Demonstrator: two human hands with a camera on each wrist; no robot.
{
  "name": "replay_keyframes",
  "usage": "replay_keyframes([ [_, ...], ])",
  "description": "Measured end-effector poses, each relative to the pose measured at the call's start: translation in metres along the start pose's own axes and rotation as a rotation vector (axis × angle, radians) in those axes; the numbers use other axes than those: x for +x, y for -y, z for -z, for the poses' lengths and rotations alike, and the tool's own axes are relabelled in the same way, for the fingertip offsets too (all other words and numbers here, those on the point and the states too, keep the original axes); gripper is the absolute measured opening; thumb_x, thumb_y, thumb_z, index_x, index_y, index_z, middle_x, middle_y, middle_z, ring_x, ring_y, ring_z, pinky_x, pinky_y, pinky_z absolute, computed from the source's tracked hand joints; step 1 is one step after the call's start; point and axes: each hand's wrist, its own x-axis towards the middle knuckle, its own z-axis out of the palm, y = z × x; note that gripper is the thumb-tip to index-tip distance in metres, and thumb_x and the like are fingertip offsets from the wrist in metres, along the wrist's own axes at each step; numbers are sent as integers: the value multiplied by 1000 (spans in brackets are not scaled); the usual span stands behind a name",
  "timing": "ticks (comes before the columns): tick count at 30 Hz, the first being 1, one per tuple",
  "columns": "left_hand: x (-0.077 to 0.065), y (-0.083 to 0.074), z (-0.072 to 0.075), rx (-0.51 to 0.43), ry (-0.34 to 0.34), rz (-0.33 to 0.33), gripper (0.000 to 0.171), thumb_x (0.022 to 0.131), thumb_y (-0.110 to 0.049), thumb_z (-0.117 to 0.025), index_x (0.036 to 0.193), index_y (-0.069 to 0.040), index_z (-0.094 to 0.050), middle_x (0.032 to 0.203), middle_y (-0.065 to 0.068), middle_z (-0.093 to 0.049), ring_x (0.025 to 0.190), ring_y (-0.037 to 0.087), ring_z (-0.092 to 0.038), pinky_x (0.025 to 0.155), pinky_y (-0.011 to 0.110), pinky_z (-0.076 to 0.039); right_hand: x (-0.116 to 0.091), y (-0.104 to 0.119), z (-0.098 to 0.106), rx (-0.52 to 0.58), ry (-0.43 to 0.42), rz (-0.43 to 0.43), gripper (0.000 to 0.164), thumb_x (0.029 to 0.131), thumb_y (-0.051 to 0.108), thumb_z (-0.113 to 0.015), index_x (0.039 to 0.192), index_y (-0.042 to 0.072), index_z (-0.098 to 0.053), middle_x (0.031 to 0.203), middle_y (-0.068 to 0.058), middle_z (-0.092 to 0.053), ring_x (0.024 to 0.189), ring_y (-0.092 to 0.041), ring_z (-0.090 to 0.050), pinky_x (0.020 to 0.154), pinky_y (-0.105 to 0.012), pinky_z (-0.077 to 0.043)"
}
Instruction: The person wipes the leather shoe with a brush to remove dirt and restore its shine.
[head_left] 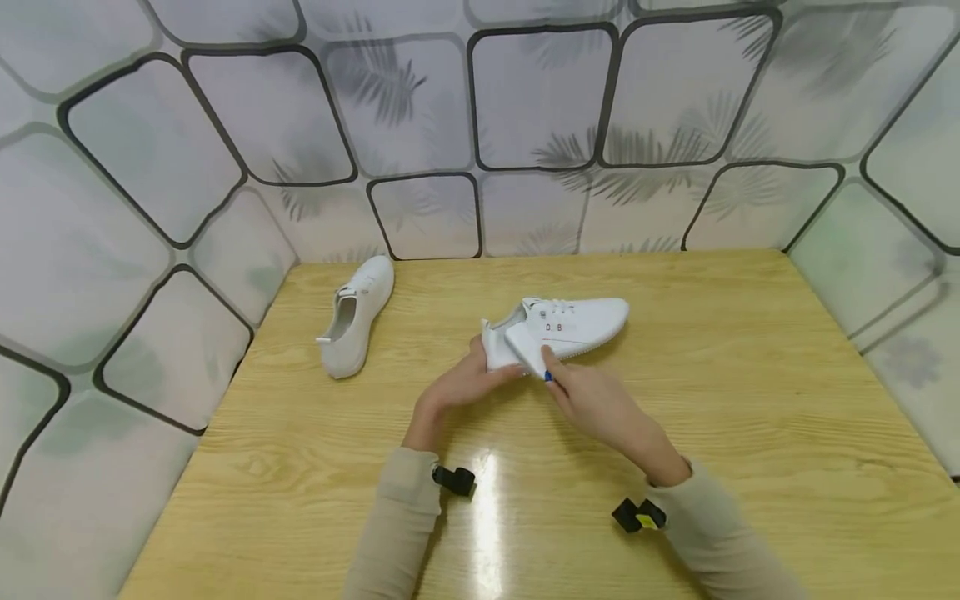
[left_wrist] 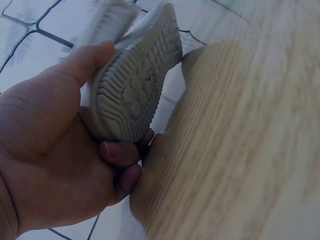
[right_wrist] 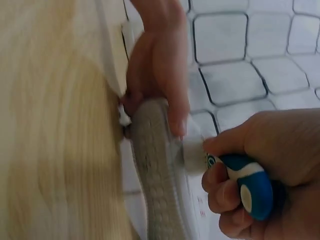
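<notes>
A white lace-up shoe (head_left: pixel 592 321) is tilted on its side near the middle of the table, toe to the right. My left hand (head_left: pixel 463 382) grips its heel, thumb on the near side and fingers around the back. In the left wrist view the ridged sole (left_wrist: pixel 135 92) faces the camera. My right hand (head_left: pixel 603 408) holds a brush (right_wrist: pixel 254 187) by its blue-and-white handle. The brush's white head lies against the shoe's near side by the heel, blurred in both wrist views.
A second white shoe (head_left: pixel 356 321) stands upright at the table's back left. The wooden table (head_left: pixel 750 358) meets patterned cloth walls (head_left: pixel 540 100) at the back and sides. A black wrist camera (head_left: pixel 453 480) hangs by the left sleeve.
</notes>
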Motion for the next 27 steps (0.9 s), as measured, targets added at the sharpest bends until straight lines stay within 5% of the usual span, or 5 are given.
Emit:
replay_keyframes([
  [6,-3,4,7,-46,40,-17,90,96,-20,-59,155,1,5,158,27,-5,144,26,-24,117,42,-25,-2,12,0,123,63,83,52,100,15,-59,147,-2,-43,66,5,-46,55,-7,-39,52,-24,-37],
  [15,-6,15,11,-85,-61,43,98,95,-36,-67,157,-10,5,130,22,-58,117,22,-59,104,40,-43,3,-4,-1,-61,-50,1,48,98,16,-62,143,3,-51,87,-13,-67,57,-15,-49,46,-31,-41],
  [20,-6,17,11,-109,-89,27,91,96,-29,-68,156,-9,-3,123,21,-64,112,21,-63,97,37,-48,7,-2,0,-15,15,90,48,101,20,-58,147,10,-48,84,-10,-63,54,-13,-45,48,-29,-42],
  [27,-5,18,11,-138,-91,22,87,94,-24,-71,155,-9,-11,121,22,-64,111,24,-64,93,35,-50,6,-7,7,-118,-37,27,46,98,15,-63,143,19,-55,105,-12,-69,66,-20,-57,51,-33,-46],
])
